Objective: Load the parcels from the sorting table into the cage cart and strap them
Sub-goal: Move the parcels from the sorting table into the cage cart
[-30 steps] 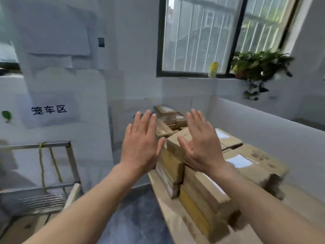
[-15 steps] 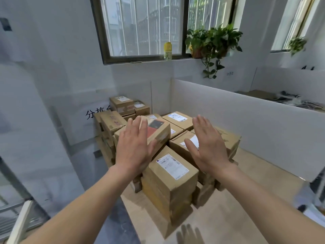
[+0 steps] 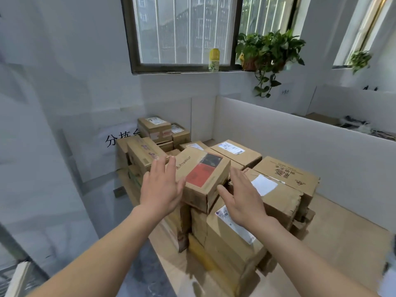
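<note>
Several cardboard parcels are stacked on the wooden sorting table (image 3: pixel 342 232). On top of the stack lies a parcel with a red and black label (image 3: pixel 203 174). My left hand (image 3: pixel 159 189) is at its left side, fingers spread. At its right side is my right hand (image 3: pixel 241 199), also spread, over a parcel with a white label (image 3: pixel 233 239). Neither hand grips anything. A corner of the metal cage cart (image 3: pixel 12 273) shows at the bottom left.
White partition walls (image 3: pixel 300 146) border the table at the back and right. More parcels (image 3: pixel 156 129) are stacked against the back wall under the window. A potted plant (image 3: pixel 267 52) and a yellow bottle (image 3: pixel 214 57) stand on the sill.
The view has swung right from the cage cart to the table and come nearer. Both hands have moved down to either side of the top parcel.
</note>
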Tool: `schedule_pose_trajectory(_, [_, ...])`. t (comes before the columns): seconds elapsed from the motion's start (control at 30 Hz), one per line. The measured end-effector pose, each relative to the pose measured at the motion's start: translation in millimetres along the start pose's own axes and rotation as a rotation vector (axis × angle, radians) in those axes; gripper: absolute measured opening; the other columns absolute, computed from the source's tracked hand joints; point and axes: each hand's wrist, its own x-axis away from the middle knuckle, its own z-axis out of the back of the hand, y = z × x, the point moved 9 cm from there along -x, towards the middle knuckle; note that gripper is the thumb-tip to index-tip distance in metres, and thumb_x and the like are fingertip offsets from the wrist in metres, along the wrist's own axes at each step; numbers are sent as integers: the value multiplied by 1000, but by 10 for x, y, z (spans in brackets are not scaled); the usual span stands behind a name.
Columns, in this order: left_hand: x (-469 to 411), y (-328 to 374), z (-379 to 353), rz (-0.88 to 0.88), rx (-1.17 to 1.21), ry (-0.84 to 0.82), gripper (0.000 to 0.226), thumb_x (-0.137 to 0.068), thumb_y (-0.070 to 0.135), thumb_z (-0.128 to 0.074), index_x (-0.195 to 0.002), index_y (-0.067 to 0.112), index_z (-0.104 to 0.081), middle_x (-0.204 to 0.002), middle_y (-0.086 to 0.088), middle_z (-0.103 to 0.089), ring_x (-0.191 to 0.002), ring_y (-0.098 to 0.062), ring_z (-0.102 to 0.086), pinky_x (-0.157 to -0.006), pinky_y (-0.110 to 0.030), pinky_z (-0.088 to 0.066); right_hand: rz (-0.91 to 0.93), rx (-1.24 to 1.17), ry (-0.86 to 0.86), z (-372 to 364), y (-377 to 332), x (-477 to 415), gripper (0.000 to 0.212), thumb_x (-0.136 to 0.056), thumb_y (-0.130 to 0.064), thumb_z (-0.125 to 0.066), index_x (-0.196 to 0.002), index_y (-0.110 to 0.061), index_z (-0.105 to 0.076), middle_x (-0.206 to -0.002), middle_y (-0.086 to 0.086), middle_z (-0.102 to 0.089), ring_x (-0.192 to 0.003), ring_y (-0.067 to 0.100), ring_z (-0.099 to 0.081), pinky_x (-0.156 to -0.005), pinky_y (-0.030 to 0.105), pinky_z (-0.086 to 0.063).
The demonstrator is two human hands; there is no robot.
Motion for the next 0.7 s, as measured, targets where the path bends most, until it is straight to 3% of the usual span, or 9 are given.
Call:
schedule_pose_trajectory(0.13, [-254, -321, -301, 44, 131, -85, 69, -97, 54, -39, -153, 18, -22, -151, -6, -34, -138, -26, -33, -105, -48, -41, -179, -175, -43, -379, 20, -156, 52, -98, -54, -48, -145, -47, -26, -141, -19, -49, -131, 10, -47, -103, 38, -46])
schedule_pose_trajectory(0.3, [-409, -456, -578, 101, 374, -223, 62, -100, 46, -44, -152, 19, -23, -147, -6, -41, -133, -25, -39, -102, -43, -42, -383, -308, -66, -710, 145, -224, 54, -99, -55, -45, -148, -37, -31, -137, -15, -55, -121, 9, -53, -98, 33, -46])
schedule_pose_trajectory(0.4, [-446, -444, -542, 116, 480, -181, 48, -100, 39, -47, -143, 20, -37, -135, -7, -48, -126, -25, -41, -94, -37, -39, -434, -403, 3, -786, 180, -235, 51, -100, -50, -49, -147, -32, -41, -135, -11, -59, -117, 9, -54, -91, 25, -45])
schedule_pose_trajectory(0.5, [-451, -480, -450, 177, 523, -111, 49, -99, 39, -49, -142, 16, -40, -132, -10, -44, -121, -27, -46, -91, -33, -37, -441, -530, 89, -756, 135, -235, 42, -101, -44, -52, -142, -34, -49, -126, -14, -63, -115, 7, -55, -80, 17, -45])
schedule_pose_trajectory(0.6, [-437, -524, -267, 192, 570, 3, 52, -96, 38, -55, -140, 15, -42, -133, -8, -43, -119, -23, -48, -95, -32, -38, -393, -668, 196, -644, 60, -243, 30, -99, -33, -58, -127, -41, -58, -111, -19, -69, -107, 3, -61, -83, 29, -55])
schedule_pose_trajectory(0.7, [-349, -596, -56, 239, 677, 72, 59, -89, 33, -66, -140, 15, -42, -130, -3, -44, -114, -14, -47, -95, -28, -38, -331, -852, 231, -544, -45, -291, 50, -83, -27, -67, -130, -40, -55, -113, -10, -69, -106, 10, -66, -93, 43, -56])
